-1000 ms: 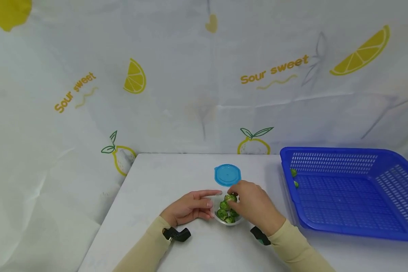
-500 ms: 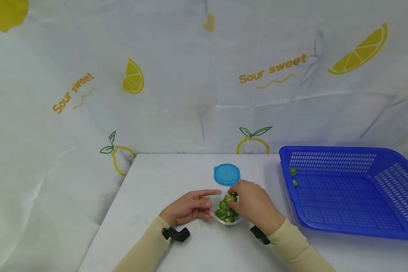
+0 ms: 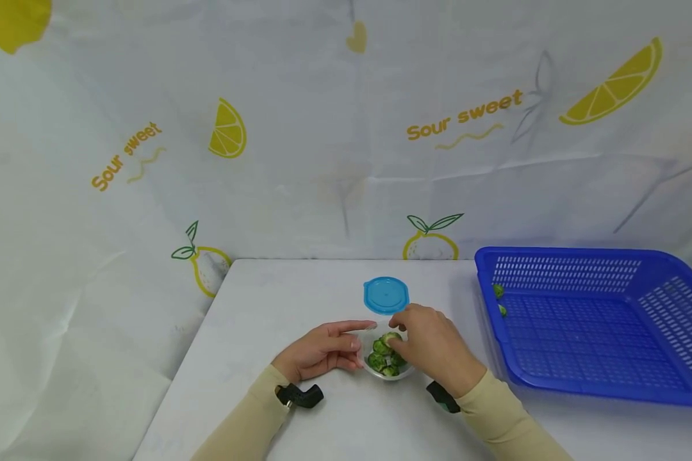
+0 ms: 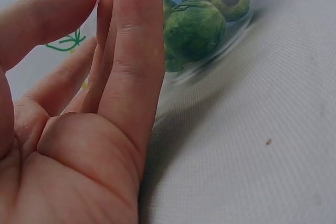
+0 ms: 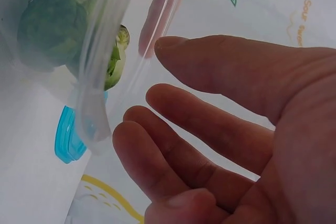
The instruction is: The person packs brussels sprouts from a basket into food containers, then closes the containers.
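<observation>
At lower centre, the container (image 3: pixel 385 378) of sprouts (image 3: pixel 377 361) is touched by the straight-fingered left grip (image 3: pixel 323 349); nothing is held by the loose-fingered right grip (image 3: pixel 435 342) above, from which a knock could cause spillage. Beyond, a blue lid (image 3: pixel 386 296) is seen.

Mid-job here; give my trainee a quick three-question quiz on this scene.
1. True or false: the blue basket stands right of the clear container in the head view.
2. The blue lid lies: A) on the container; B) in the basket; C) beyond the container.
3. What, if anything, does the right hand hold?

Key: 1 true; 2 C; 3 nothing, its fingers are apart in the right wrist view.
</observation>
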Action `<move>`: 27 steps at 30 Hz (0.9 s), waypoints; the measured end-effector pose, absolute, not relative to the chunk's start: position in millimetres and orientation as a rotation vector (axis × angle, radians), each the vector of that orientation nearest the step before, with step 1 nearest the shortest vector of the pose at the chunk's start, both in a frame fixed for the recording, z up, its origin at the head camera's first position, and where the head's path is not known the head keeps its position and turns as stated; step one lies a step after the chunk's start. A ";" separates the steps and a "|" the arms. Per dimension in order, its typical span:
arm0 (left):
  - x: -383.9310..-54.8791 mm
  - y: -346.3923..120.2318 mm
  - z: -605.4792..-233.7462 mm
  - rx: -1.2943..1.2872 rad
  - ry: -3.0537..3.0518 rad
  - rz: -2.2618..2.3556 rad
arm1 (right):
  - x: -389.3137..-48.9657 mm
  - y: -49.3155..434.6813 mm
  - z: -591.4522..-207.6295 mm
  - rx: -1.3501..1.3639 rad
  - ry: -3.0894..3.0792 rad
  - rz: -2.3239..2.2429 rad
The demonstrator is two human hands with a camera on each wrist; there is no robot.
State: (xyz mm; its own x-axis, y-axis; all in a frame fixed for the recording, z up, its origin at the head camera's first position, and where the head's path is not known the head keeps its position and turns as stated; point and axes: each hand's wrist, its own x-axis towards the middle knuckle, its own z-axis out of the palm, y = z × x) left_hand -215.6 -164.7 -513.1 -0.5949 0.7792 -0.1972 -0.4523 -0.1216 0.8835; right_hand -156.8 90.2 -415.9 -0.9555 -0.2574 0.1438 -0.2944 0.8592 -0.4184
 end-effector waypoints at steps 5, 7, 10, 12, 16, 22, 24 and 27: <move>-215.4 -167.4 -513.8 0.375 1.318 1.827 | -156.9 92.8 -412.3 0.460 -2.944 0.711; -214.0 -170.7 -515.1 0.363 1.329 1.832 | -156.9 94.1 -410.0 0.479 -2.941 0.738; -211.9 -173.9 -516.7 0.353 1.324 1.838 | -155.5 101.4 -401.3 0.498 -2.942 0.774; -211.4 -174.4 -517.9 0.358 1.316 1.841 | -154.0 111.5 -391.3 0.517 -2.949 0.784; -211.9 -172.7 -518.5 0.356 1.299 1.853 | -153.8 143.4 -366.0 0.579 -2.947 0.771; -213.6 -168.0 -518.2 0.367 1.290 1.843 | -164.5 206.4 -343.5 0.582 -2.972 0.712; -214.0 -166.4 -518.5 0.375 1.291 1.837 | -171.7 228.7 -343.3 0.573 -3.005 0.722; -214.6 -163.8 -519.3 0.370 1.278 1.832 | -184.4 261.1 -349.7 0.570 -3.057 0.757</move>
State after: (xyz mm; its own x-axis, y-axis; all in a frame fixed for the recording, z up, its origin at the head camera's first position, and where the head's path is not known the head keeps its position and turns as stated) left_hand -214.6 -163.8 -519.3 -0.5951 0.7737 -0.2173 -0.4710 -0.1167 0.8744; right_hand -184.4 261.1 -349.7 -0.9348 -0.3541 0.0277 -0.3262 0.8248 -0.4618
